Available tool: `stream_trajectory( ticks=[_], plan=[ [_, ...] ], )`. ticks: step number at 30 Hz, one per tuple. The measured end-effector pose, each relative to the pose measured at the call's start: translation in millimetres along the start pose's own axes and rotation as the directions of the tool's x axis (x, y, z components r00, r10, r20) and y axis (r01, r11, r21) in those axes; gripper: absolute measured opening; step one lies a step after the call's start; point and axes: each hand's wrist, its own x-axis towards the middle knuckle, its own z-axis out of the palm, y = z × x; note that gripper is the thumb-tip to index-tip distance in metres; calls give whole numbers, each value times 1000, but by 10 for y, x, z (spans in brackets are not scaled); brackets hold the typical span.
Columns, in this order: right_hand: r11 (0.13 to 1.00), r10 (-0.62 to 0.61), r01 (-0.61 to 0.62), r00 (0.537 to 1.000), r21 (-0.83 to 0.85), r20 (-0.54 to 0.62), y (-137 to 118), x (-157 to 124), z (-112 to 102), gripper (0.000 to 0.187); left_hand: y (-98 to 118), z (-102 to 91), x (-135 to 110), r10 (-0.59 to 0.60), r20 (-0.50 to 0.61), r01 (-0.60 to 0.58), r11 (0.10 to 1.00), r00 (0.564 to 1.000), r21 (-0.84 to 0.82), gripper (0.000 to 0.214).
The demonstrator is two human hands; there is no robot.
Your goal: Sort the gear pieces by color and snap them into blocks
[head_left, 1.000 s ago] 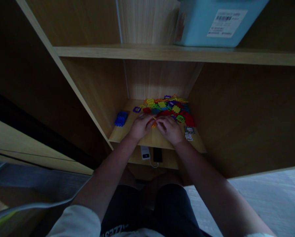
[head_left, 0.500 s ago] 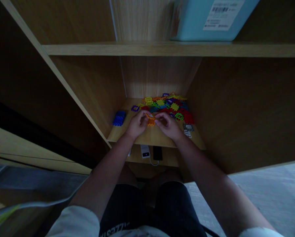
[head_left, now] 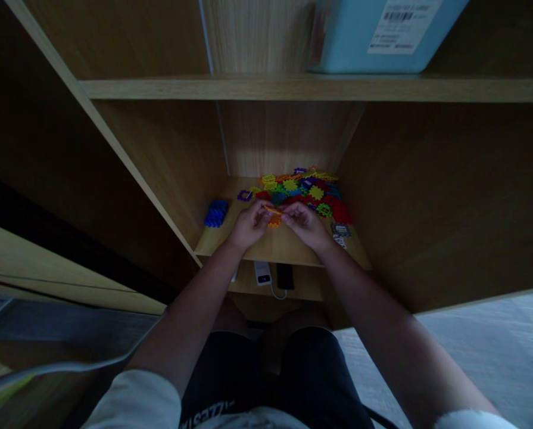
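My left hand (head_left: 250, 225) and my right hand (head_left: 305, 221) pinch an orange interlocking plastic piece (head_left: 273, 210) between them, tilted nearly edge-on. Just beneath it, another orange piece (head_left: 274, 221) shows; whether it lies on the shelf or joins the held one I cannot tell. Behind my hands spreads a heap of toothed plastic pieces (head_left: 315, 192) in yellow, red, green, purple and blue. To the left of my left hand stands a stack of blue pieces (head_left: 215, 213). A single purple square piece (head_left: 245, 195) lies apart, behind my left hand.
A light blue box (head_left: 359, 42) with a label sits on the upper shelf (head_left: 257, 89). Right of my right hand lie small printed pieces (head_left: 340, 231). On the lower ledge are a white power bank (head_left: 262, 273) and a black phone (head_left: 284, 276) joined by a cable.
The held orange piece has turned from showing its face to nearly edge-on. My right hand has shifted slightly right. The heap and the blue stack look the same.
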Motion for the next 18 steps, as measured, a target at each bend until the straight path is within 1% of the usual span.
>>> stream_trajectory(
  ticks=[3, 5, 7, 10, 12, 14, 18],
  plan=[
    [1000, -7, 7, 1000, 9, -6, 7, 1, -1, 54, 30, -8, -2, 5, -2, -5, 999, 1000, 44, 20],
    [1000, -20, 20, 999, -2, -30, 32, 1, 0, 52, 48, -19, 9, 10, -16, -9, 997, 1000, 77, 22],
    [998, -32, 28, 997, -58, -76, 72, 1, -3, 51, 44, -30, 28, -8, -57, 13, 995, 998, 95, 25],
    [977, -66, 39, 990, -208, -122, 140, 4, -16, 44, -17, -40, 64, -40, -158, 56, 994, 987, 97, 31],
    [951, -80, 43, 991, -307, -107, 172, 7, -26, 39, -79, -41, 83, -42, -222, 66, 993, 974, 101, 34],
    [924, -85, 50, 993, -378, -77, 190, 11, -33, 34, -136, -37, 94, -56, -259, 88, 989, 964, 117, 35],
    [903, -95, 72, 995, -423, -32, 203, 20, -45, 27, -200, -26, 104, -118, -258, 168, 969, 959, 182, 28]
  ],
)
